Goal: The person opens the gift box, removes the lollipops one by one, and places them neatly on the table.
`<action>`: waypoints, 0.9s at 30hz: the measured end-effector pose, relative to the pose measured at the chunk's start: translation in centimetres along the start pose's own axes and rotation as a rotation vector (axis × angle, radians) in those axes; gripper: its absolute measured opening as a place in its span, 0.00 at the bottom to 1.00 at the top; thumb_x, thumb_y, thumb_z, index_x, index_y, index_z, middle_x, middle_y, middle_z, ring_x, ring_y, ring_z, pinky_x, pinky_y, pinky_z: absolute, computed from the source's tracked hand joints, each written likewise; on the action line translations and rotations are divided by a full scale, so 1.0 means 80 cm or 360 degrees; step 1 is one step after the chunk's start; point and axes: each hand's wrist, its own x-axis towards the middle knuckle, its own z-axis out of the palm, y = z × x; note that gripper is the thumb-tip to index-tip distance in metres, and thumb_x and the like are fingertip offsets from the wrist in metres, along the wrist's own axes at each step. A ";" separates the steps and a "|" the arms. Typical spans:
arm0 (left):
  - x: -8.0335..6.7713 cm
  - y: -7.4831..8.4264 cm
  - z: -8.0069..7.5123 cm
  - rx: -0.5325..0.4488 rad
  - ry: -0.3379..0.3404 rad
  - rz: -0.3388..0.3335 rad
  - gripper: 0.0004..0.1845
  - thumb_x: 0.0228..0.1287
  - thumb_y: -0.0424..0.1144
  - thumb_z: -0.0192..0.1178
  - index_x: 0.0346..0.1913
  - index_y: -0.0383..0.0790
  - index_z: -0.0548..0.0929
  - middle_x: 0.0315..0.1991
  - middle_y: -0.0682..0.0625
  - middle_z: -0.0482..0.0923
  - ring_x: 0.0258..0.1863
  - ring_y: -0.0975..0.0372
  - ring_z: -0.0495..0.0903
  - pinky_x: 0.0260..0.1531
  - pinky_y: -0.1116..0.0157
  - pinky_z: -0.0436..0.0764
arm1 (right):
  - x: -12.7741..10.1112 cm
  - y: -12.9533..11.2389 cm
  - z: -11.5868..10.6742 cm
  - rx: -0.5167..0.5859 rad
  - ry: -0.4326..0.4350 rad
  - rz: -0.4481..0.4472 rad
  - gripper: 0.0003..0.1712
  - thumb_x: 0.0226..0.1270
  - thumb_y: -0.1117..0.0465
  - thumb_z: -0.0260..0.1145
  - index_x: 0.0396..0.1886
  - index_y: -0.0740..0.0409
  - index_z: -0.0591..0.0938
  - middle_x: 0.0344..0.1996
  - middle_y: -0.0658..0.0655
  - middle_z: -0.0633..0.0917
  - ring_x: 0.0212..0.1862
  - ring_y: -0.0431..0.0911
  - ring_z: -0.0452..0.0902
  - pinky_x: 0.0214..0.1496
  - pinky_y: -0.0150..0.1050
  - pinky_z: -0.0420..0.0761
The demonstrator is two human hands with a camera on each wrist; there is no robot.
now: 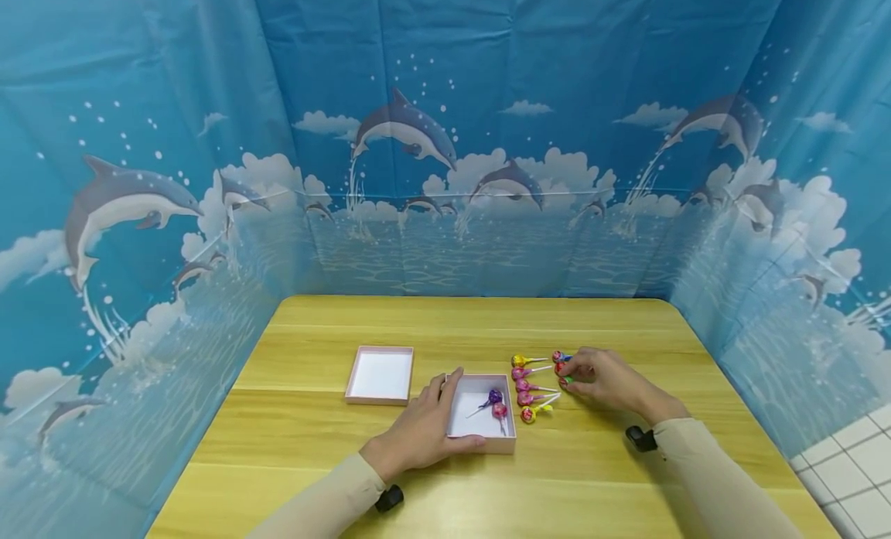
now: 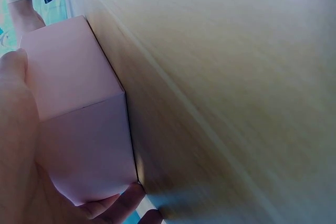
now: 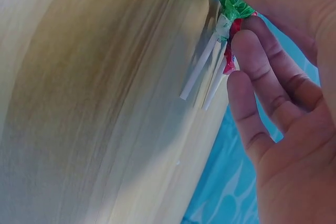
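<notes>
**Left hand on box, right hand on lollipops**

Surroundings: wooden table [image 1: 348, 477] fills the lower half of the head view, dolphin-print blue curtain [image 1: 445, 137] behind and on both sides. Pink lid [image 1: 380, 375] lies open side up at lower centre-left, apart from the box. Loose lollipops [image 1: 529, 384] lie in a column just right of the box, between it and the right hand; nothing blocks either hand.

Pink box [image 1: 482, 423] sits at lower centre and holds two lollipops, purple [image 1: 493, 397] and pink [image 1: 500, 410].

Left hand [image 1: 426, 431]: grips the box's left wall, thumb along the near edge, fingers over the rim.

Right hand [image 1: 602, 380]: right of centre, fingertips curled, pinching a green-wrapped lollipop [image 3: 231, 3] against the table, a red one touching it. Forearms enter from the bottom edge.
</notes>
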 end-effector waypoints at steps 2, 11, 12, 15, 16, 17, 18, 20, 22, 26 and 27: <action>0.000 0.000 0.000 -0.0001 0.0000 0.0004 0.68 0.74 0.84 0.62 0.99 0.47 0.44 0.90 0.30 0.63 0.85 0.36 0.74 0.82 0.38 0.80 | 0.000 0.000 0.000 0.0006 0.0001 0.0007 0.11 0.77 0.62 0.83 0.55 0.49 0.96 0.48 0.48 0.92 0.46 0.38 0.85 0.48 0.38 0.88; 0.002 0.001 0.000 -0.0007 0.0000 0.0003 0.68 0.75 0.82 0.63 0.99 0.47 0.45 0.90 0.31 0.63 0.85 0.37 0.75 0.81 0.38 0.81 | -0.001 -0.003 -0.004 0.0003 0.0041 -0.0001 0.11 0.76 0.63 0.84 0.53 0.49 0.96 0.48 0.49 0.93 0.46 0.39 0.86 0.47 0.38 0.89; 0.002 0.001 0.000 -0.0008 0.0002 0.0004 0.67 0.75 0.82 0.63 0.99 0.47 0.45 0.90 0.30 0.63 0.85 0.37 0.75 0.81 0.38 0.81 | -0.001 -0.003 -0.004 0.0003 0.0054 -0.0001 0.10 0.76 0.63 0.84 0.53 0.49 0.96 0.48 0.49 0.93 0.46 0.39 0.86 0.47 0.38 0.89; 0.002 0.000 0.001 -0.0005 0.0010 0.0009 0.67 0.76 0.82 0.63 0.99 0.46 0.45 0.90 0.30 0.63 0.85 0.36 0.74 0.82 0.38 0.80 | -0.001 -0.004 -0.005 -0.0007 0.0076 -0.0030 0.10 0.76 0.63 0.84 0.52 0.48 0.96 0.48 0.49 0.93 0.46 0.39 0.86 0.47 0.38 0.89; 0.001 0.000 0.001 -0.0006 0.0010 0.0009 0.67 0.76 0.82 0.63 0.99 0.46 0.45 0.90 0.29 0.63 0.85 0.36 0.74 0.82 0.38 0.80 | -0.001 -0.004 -0.006 -0.0011 0.0082 -0.0034 0.10 0.76 0.64 0.84 0.52 0.48 0.96 0.48 0.49 0.93 0.45 0.39 0.86 0.47 0.38 0.89; 0.001 0.000 0.001 -0.0007 0.0009 0.0008 0.67 0.76 0.82 0.63 0.99 0.46 0.45 0.90 0.29 0.63 0.85 0.35 0.74 0.82 0.38 0.80 | 0.000 -0.005 -0.006 -0.0013 0.0087 -0.0040 0.10 0.75 0.64 0.84 0.52 0.48 0.96 0.48 0.49 0.94 0.45 0.40 0.86 0.47 0.38 0.89; 0.001 0.001 0.000 -0.0008 0.0008 0.0007 0.67 0.76 0.82 0.63 0.99 0.46 0.45 0.90 0.29 0.62 0.85 0.35 0.74 0.82 0.38 0.80 | 0.000 -0.005 -0.006 -0.0017 0.0089 -0.0046 0.10 0.75 0.64 0.84 0.52 0.48 0.96 0.48 0.49 0.94 0.45 0.40 0.87 0.47 0.38 0.89; 0.000 0.001 0.000 -0.0013 0.0004 0.0003 0.67 0.76 0.82 0.63 0.99 0.46 0.45 0.90 0.29 0.62 0.85 0.35 0.74 0.82 0.37 0.80 | 0.001 -0.007 -0.007 -0.0025 0.0083 -0.0071 0.10 0.76 0.64 0.84 0.52 0.49 0.96 0.48 0.49 0.94 0.46 0.41 0.87 0.47 0.38 0.90; 0.000 0.001 0.000 -0.0017 0.0001 -0.0001 0.67 0.75 0.82 0.63 0.99 0.47 0.45 0.90 0.29 0.62 0.85 0.35 0.74 0.82 0.37 0.80 | 0.002 -0.010 -0.008 -0.0027 0.0084 -0.0087 0.10 0.76 0.65 0.84 0.53 0.50 0.96 0.48 0.49 0.94 0.46 0.42 0.88 0.48 0.39 0.90; 0.001 0.000 0.000 -0.0017 0.0005 0.0000 0.67 0.75 0.82 0.63 0.99 0.47 0.45 0.90 0.29 0.62 0.85 0.35 0.74 0.82 0.38 0.80 | 0.003 -0.020 -0.013 -0.0043 0.0099 -0.0127 0.11 0.76 0.66 0.83 0.54 0.52 0.96 0.48 0.50 0.94 0.45 0.39 0.88 0.50 0.41 0.91; 0.001 0.000 0.000 -0.0019 0.0003 -0.0002 0.67 0.75 0.82 0.63 0.99 0.47 0.45 0.90 0.29 0.62 0.86 0.36 0.73 0.83 0.38 0.80 | 0.003 -0.023 -0.014 -0.0050 0.0102 -0.0139 0.11 0.75 0.66 0.83 0.54 0.53 0.96 0.48 0.50 0.94 0.45 0.38 0.88 0.49 0.42 0.91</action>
